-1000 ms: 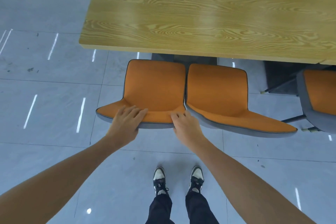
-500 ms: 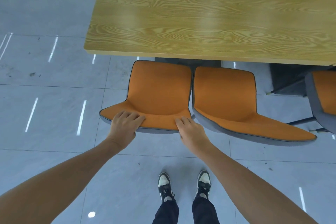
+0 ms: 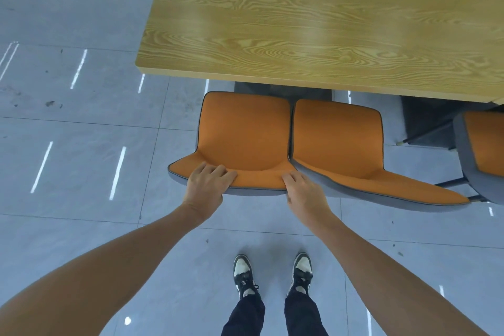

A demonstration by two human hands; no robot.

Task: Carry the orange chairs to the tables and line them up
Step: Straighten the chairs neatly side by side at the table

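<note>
We stand behind the left-hand orange upholstered chair with its grey shell (image 3: 245,139), both hands on the top edge of its backrest: the left hand (image 3: 206,188) curls its fingers over the edge near the outer corner, and the right hand (image 3: 302,194) clamps the inner corner, right where this chair meets the second orange chair (image 3: 338,139). Over the past 1 second the chair has slid forward with us; its seat front now sits just at the near edge of the long yellow wood-grain desk (image 3: 313,22), and its side edge touches or nearly touches its neighbour, with only a thin seam showing between the 2. Our black-and-white sneakers (image 3: 272,273) have stepped up across the grey tiled floor (image 3: 81,131) in support. A third orange chair (image 3: 485,144) shows at the right edge, set apart from the pair. We judge this chair all but placed: the 2 seat fronts run in a near-even line along the desk, so what remains is a small squaring nudge, then letting go and fetching the next one.
</note>
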